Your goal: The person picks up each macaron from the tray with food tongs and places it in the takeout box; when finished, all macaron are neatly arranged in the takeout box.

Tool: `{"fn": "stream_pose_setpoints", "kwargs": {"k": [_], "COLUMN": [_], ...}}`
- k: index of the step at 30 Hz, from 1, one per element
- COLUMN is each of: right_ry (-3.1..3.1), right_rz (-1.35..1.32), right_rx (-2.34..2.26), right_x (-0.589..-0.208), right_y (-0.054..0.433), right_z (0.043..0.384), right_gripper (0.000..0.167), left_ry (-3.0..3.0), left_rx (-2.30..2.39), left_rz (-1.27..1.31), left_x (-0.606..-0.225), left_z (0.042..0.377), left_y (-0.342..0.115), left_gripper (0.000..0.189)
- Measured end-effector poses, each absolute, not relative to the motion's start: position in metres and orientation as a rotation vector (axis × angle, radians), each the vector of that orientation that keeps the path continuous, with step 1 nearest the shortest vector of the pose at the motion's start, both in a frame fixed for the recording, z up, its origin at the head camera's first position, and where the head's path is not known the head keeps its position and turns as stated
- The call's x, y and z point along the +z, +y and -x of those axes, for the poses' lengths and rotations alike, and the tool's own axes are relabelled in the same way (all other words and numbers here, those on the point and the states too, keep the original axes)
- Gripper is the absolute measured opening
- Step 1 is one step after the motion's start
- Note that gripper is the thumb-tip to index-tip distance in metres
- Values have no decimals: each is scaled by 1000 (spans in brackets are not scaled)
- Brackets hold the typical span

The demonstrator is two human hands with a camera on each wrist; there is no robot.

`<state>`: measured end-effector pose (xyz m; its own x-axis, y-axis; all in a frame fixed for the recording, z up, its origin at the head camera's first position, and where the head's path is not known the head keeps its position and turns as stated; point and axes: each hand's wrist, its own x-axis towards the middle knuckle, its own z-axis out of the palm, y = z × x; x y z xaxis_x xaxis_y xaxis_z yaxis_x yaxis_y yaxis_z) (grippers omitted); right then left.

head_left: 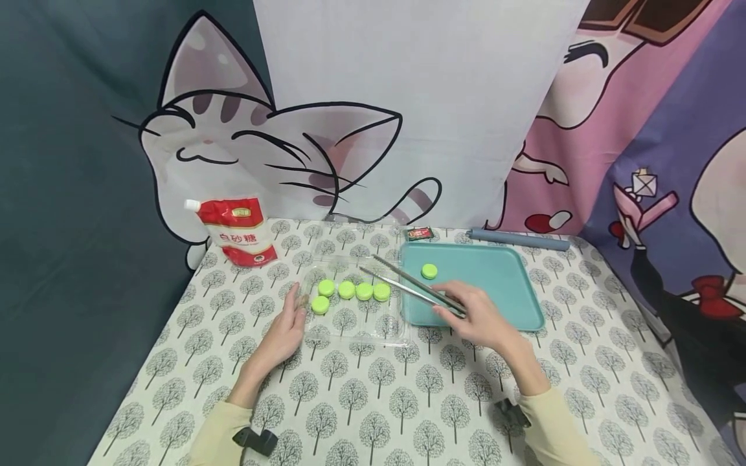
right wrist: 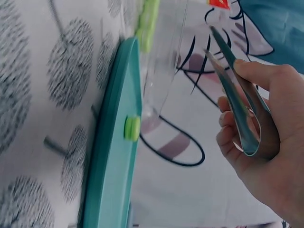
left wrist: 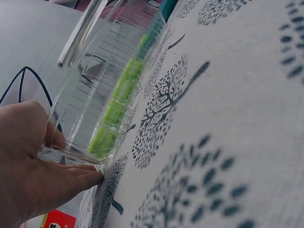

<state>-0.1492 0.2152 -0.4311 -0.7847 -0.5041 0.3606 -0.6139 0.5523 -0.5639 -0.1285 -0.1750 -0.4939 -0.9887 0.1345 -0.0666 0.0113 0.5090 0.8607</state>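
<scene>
My left hand [head_left: 283, 333] grips the left edge of a clear plastic box [head_left: 355, 341], its thumb at the wall in the left wrist view. Inside the box, several green macarons [head_left: 346, 289] form a row, with one just in front of its left end. Metal tongs [head_left: 402, 286] are in my right hand [head_left: 480, 317]; their tips stand apart above the box with nothing between them. A single green macaron [head_left: 429, 271] sits on the teal tray [head_left: 501, 285], left of its middle and beyond the tongs.
A red and white sugar pouch [head_left: 239, 233] with a white cap stands at the back left. Behind the tray lie a small dark green and red packet [head_left: 419, 233] and a grey-blue rod [head_left: 519, 239]. The box's clear lid [head_left: 361, 226] is folded back. A tree-print cloth [head_left: 350, 401] covers the table.
</scene>
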Motion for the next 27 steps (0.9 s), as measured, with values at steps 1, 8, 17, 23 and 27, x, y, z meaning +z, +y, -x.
{"fn": "stream_pose_setpoints", "kwargs": {"k": [1, 8, 17, 23, 27], "right_ry": [-2601, -2557, -2578, -2583, -2615], "right_rz": [-942, -813, -690, -653, -628], "right_rx": [1037, 980, 813, 733, 713], "right_x": [-432, -438, -445, -455, -461], "right_y": [219, 248, 278, 287, 289], "right_z": [149, 144, 141, 140, 140], "right_gripper": [35, 37, 38, 36, 36], "left_ry": [2620, 2627, 2628, 2631, 2631], "left_rx": [1492, 1487, 1485, 1484, 1487], "left_rz": [-129, -129, -123, -118, -121], "left_x": [-494, -495, -493, -493, -493], "left_z": [129, 129, 129, 128, 129], "left_y": [-175, -175, -175, -174, -174], "left_gripper": [64, 64, 64, 64, 64]}}
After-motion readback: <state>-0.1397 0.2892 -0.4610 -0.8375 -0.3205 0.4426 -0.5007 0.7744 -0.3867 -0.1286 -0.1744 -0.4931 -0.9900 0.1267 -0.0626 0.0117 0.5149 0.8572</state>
